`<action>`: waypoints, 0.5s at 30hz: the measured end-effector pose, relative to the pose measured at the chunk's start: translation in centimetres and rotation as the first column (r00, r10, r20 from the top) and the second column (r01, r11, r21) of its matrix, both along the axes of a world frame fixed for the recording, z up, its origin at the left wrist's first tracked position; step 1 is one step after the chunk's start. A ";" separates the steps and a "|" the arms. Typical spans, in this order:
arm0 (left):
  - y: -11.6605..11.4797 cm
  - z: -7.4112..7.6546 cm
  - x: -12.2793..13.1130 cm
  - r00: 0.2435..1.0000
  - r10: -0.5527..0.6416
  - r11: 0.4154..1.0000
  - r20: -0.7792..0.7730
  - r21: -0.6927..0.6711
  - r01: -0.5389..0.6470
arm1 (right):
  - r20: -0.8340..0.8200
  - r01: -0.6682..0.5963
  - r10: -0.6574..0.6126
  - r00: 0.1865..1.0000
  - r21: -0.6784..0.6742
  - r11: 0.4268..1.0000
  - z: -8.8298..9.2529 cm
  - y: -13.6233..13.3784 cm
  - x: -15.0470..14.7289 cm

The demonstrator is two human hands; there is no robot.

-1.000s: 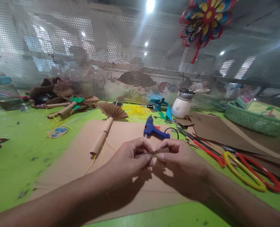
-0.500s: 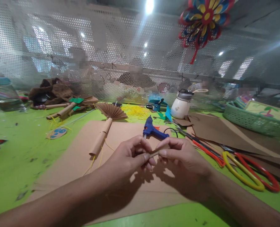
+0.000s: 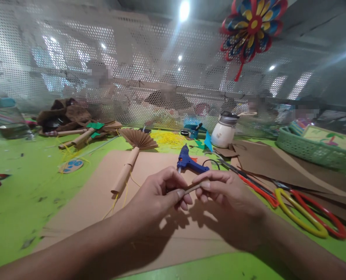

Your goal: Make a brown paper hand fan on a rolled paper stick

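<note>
A small narrow strip of brown paper (image 3: 192,189) is pinched between both hands over brown paper sheets (image 3: 149,241). My left hand (image 3: 164,190) grips its left end between thumb and fingers. At the right end, my right hand (image 3: 219,186) holds it with thumb and forefinger, and those fingers hide part of it. Just beyond my hands lies a blue hot glue gun (image 3: 188,159). To the left, a rolled brown paper tube (image 3: 124,173) with a pleated paper fan (image 3: 139,139) at its far end rests on the sheets, yellow strands trailing from it.
Scissors with red and yellow handles (image 3: 302,212) and a red-handled tool (image 3: 260,188) lie at the right. Behind them are dark brown sheets (image 3: 266,163) and a green basket (image 3: 321,155). A white jar (image 3: 223,130) and yellow paper shreds (image 3: 168,139) stand near the perforated wall (image 3: 129,46).
The fingers of my right hand have shifted slightly along the strip to the right, so more of it shows between my hands. My left hand stays almost still.
</note>
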State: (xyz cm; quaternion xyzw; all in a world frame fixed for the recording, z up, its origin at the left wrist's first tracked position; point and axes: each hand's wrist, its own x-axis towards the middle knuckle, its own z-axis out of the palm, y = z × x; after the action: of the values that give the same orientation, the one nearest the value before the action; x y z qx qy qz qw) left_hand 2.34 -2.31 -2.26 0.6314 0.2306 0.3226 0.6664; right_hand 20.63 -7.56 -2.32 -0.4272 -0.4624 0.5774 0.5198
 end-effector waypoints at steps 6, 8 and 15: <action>-0.3 0.3 0.0 0.999 0.016 1.000 -0.030 0.026 -0.015 | -0.030 0.058 -0.058 0.998 0.007 0.998 -0.1 0.0 -0.1; -0.3 0.4 0.0 0.999 0.007 0.999 -0.047 0.035 -0.006 | -0.032 0.066 -0.065 0.997 0.008 0.998 -0.1 0.0 0.0; -0.4 0.3 0.2 0.998 0.000 1.000 -0.055 -0.020 -0.001 | -0.049 0.047 -0.047 0.998 0.002 0.999 -0.1 0.1 0.2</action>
State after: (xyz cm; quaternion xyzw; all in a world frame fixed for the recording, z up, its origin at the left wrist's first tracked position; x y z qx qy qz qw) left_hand 2.52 -2.66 -2.01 0.6331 0.2525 0.3028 0.6661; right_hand 20.86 -7.47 -2.45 -0.4230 -0.4403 0.5746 0.5449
